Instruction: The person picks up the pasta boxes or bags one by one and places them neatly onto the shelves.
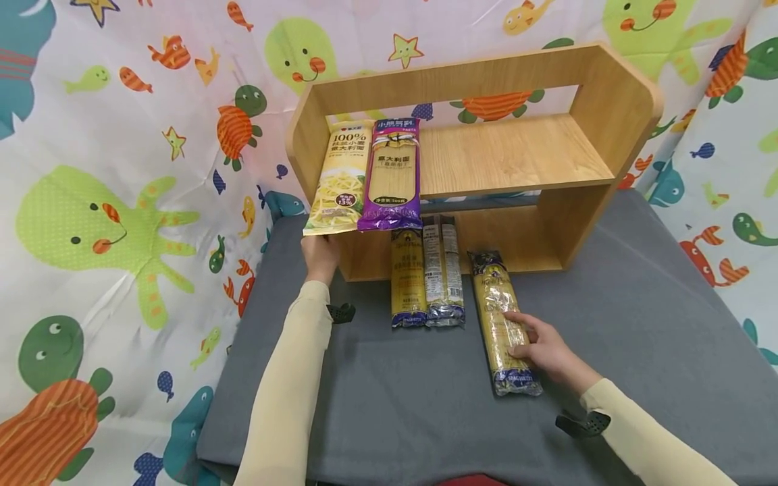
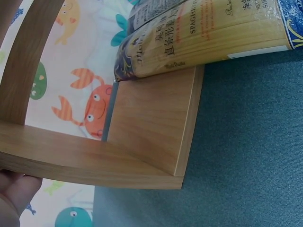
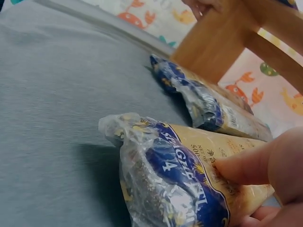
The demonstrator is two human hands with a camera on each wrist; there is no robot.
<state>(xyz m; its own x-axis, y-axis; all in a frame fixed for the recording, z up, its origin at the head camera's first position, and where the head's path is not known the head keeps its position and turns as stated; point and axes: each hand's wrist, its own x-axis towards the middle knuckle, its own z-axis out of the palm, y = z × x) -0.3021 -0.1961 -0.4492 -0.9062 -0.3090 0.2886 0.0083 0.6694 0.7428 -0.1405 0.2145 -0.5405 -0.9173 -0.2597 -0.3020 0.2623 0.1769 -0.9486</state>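
Note:
My right hand (image 1: 550,351) grips a yellow pack of spaghetti (image 1: 500,317) by its side, thumb across the front. The pack's blue printed end shows close up in the right wrist view, a little above the grey cloth. My left hand (image 1: 321,258) holds the left side of the wooden shelf (image 1: 516,155); part of it is hidden under the noodle packs. In the left wrist view its fingers (image 2: 21,191) touch the panel's edge. Two spaghetti packs, one yellow (image 1: 408,280) and one showing its back label (image 1: 443,273), lie side by side, partly in the lower compartment.
A cream noodle pack (image 1: 340,175) and a purple pasta pack (image 1: 392,175) lie on the upper board, overhanging its front edge. Grey cloth (image 1: 389,405) covers the table. A curtain with sea animals (image 1: 121,290) hangs behind and at both sides.

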